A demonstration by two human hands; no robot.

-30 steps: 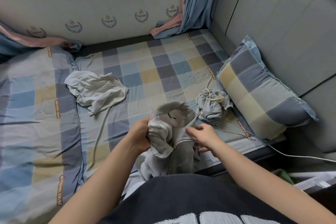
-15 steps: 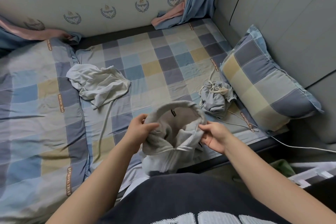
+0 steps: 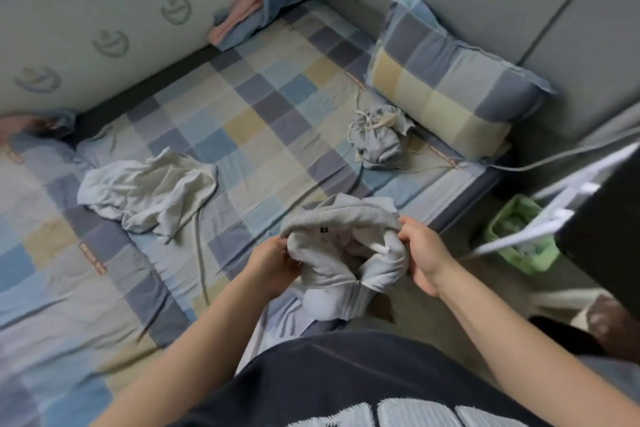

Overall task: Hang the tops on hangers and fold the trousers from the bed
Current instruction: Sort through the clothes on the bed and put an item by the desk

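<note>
Fig. Person standing at the near edge of the bed (image 3: 263, 135), seen from beside them.

The grey hooded top (image 3: 341, 255) is held up between both hands, just above the near bed edge. The left hand (image 3: 277, 263) pinches the left side of the neck opening with curled fingers. The right hand (image 3: 427, 258) grips the right side the same way. The opening's long axis therefore runs left to right between the hands, and the zipped body hangs bunched below it, towards the person.

The coming move probably turns on a white hanger-like frame (image 3: 554, 220), which stands well to the right, beyond a green basket (image 3: 519, 239). It is too blurred to name with certainty. The right hand is the nearer to it.

Count:
- Garments in view: three. One is in the hands.
- A pale crumpled garment (image 3: 149, 194) lies far left on the bed.
- A grey drawstring bundle (image 3: 377, 140), likely trousers, lies just beside the single pillow (image 3: 446, 80).
- Hangers: the number cannot be told.
</note>
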